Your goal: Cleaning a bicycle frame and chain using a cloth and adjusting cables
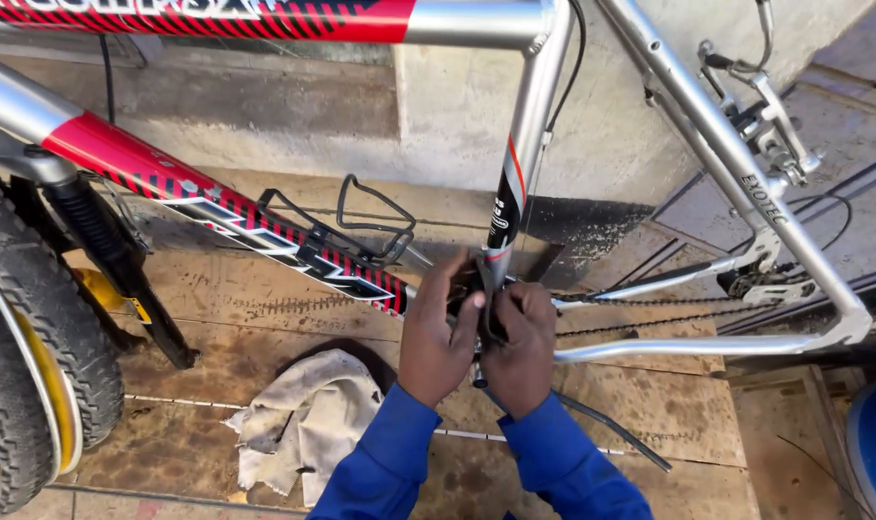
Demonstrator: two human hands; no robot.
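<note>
Bottom bracket (483,306) (mostly hidden): left hand (438,332), right hand (520,342) both clamped around it.

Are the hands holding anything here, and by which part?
Both the left hand and right hand clasp the bicycle frame at the bottom of its seat tube, by the chain. The exact grip is hidden.

Both hands, left hand (440,332) and right hand (520,342), met at the bike frame's (525,144) bottom; rag (303,419) lay on the floor (669,404) to their left, front wheel (34,337) further left

Bottom bracket hidden behind left hand (436,332), right hand (521,345); front tyre (34,327) cropped.
</note>
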